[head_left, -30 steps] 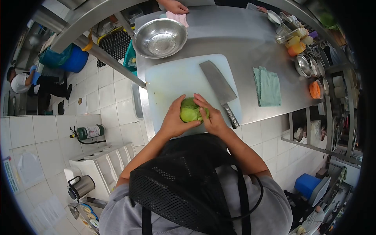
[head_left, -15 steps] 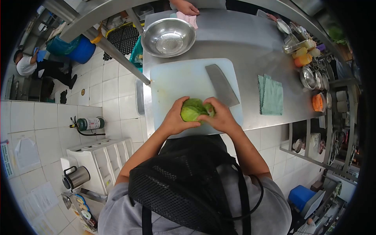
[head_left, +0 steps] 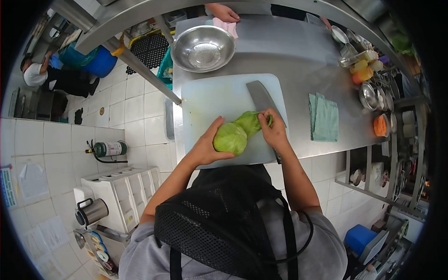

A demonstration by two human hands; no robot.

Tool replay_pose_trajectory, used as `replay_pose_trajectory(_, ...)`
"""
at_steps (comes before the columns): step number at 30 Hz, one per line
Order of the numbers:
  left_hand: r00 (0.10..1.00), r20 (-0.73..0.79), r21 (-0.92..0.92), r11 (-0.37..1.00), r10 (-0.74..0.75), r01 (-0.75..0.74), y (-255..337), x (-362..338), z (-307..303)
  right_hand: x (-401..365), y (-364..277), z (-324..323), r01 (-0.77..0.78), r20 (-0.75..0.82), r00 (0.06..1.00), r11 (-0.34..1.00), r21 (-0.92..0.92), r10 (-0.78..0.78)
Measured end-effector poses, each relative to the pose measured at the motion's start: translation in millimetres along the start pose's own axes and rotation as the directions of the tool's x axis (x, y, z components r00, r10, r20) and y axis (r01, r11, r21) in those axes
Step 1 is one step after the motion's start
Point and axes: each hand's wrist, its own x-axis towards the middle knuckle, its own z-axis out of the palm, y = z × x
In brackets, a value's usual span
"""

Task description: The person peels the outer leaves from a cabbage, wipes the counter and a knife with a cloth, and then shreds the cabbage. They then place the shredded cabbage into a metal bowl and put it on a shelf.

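Observation:
My left hand [head_left: 209, 143] is wrapped round a green head of lettuce [head_left: 230, 139] from its left side, above the cutting board. An outer lettuce leaf [head_left: 248, 123] stands away from the head to the upper right, and my right hand [head_left: 274, 129] pinches its far edge between thumb and fingers. Beneath my hands lies the pale cutting board [head_left: 200, 100]. A broad-bladed knife [head_left: 261, 97] rests along the board's right side, its lower part hidden behind my right hand.
Beyond the board stands a perforated metal bowl [head_left: 203, 49]. A folded green cloth [head_left: 324, 117] lies on the steel table [head_left: 289, 56] to the right. Another person's hand [head_left: 225, 12] rests by a pink cloth [head_left: 226, 27]. Bottles and metal bowls [head_left: 368, 95] line the right edge.
My right hand has moved right and pulled an outer leaf away from the lettuce head. The left hand keeps its hold, and more of the head now shows.

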Motion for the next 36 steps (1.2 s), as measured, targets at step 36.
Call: replay_pose_trajectory(36, 0.941, -0.236, 0.438, 0.891, 0.244, -0.121, 5, -31, 20, -31, 12, 79, -0.334, 0.188, 0.938, 0.900, 0.280, 0.290)
